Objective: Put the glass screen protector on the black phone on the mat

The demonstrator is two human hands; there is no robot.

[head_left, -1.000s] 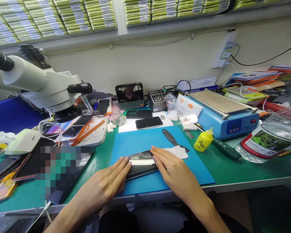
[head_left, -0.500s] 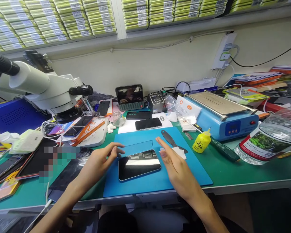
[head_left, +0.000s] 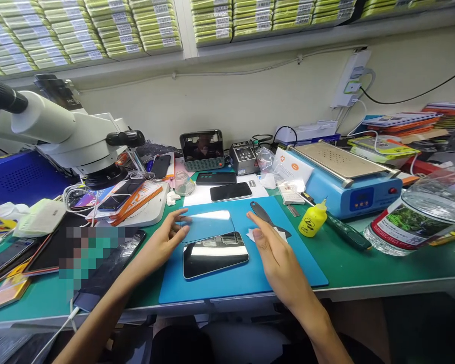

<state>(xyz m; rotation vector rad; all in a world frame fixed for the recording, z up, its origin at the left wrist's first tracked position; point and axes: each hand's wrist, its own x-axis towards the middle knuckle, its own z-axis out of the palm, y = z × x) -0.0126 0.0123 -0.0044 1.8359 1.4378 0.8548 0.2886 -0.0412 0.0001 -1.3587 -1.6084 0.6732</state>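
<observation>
My left hand pinches the left end of a clear glass sheet, shaped like a phone screen protector. The sheet hangs tilted over the far side of a phone lying face up on the blue mat. Light reflections streak the phone's dark screen. To the right of the phone, my right hand is held out with fingers straight, gripping nothing visible. Behind it lie a scraper with a dark handle and a white wipe, partly hidden by the hand.
A yellow dropper bottle, a green-handled tool and a large water bottle stand or lie to the right. Behind them is a blue heating plate. A microscope overhangs piled phones at left. Another phone lies beyond the mat.
The glass sheet has tipped, so its surface now catches a bright reflection along its far edge. My left hand has turned slightly with it. My right hand has barely moved.
</observation>
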